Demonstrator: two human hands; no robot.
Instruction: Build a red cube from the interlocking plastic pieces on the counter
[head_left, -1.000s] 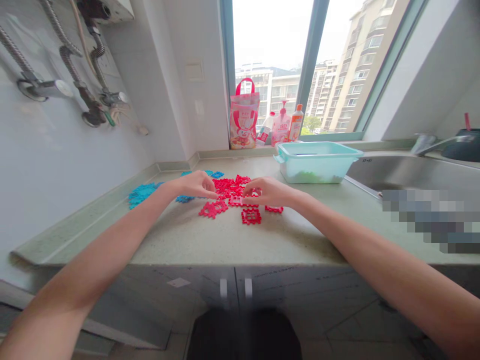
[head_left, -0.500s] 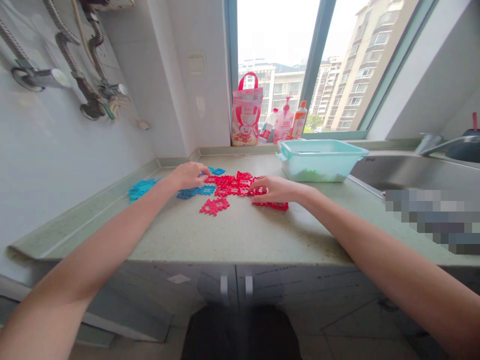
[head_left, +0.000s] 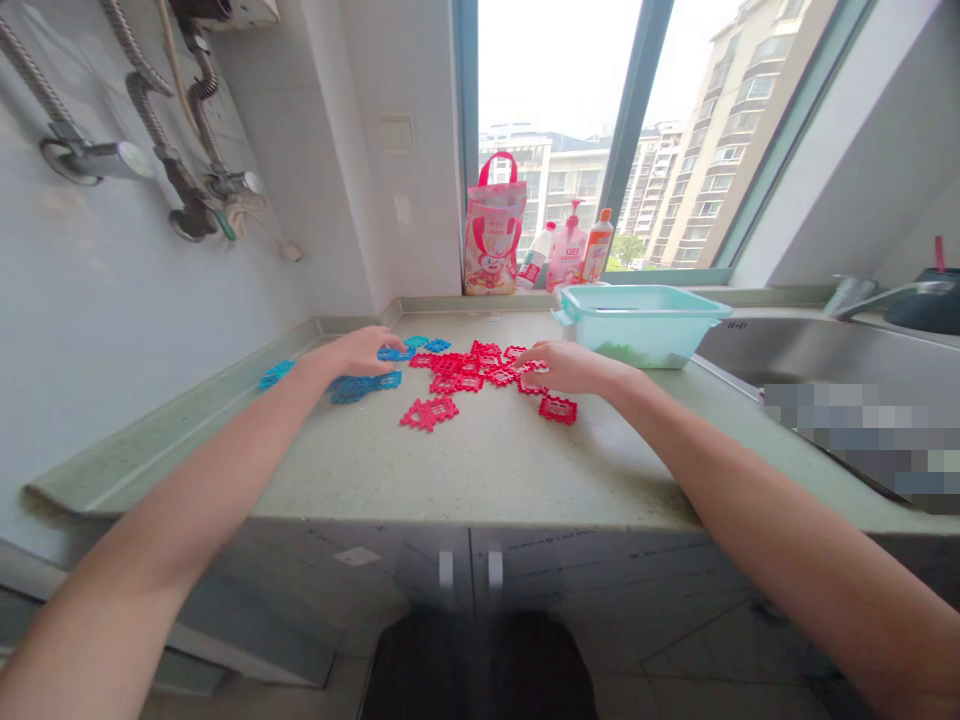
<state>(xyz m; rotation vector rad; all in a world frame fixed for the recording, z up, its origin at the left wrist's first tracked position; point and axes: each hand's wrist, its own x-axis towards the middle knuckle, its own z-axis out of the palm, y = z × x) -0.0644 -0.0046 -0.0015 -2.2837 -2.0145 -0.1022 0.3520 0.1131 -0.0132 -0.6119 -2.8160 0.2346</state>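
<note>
On the speckled countertop [head_left: 480, 470], the left hand [head_left: 356, 352] curls loosely at blue lattice tiles [head_left: 358, 387] toward nine o'clock, the open right hand [head_left: 570, 367] lies over red lattice tiles [head_left: 469, 372], the colours mostly apart but loosely heaped.

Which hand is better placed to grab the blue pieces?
Left, probably. The left hand has its fingers at a small blue plastic lattice piece, with more blue pieces just below it. The right hand sits over the red pieces, farther from the blue.

Bright red grid-patterned plastic tiles [head_left: 429, 414] and blue tiles [head_left: 357, 389] lie on a speckled pale green countertop [head_left: 480, 462], beside a pale aqua plastic tub [head_left: 637, 325].
</note>
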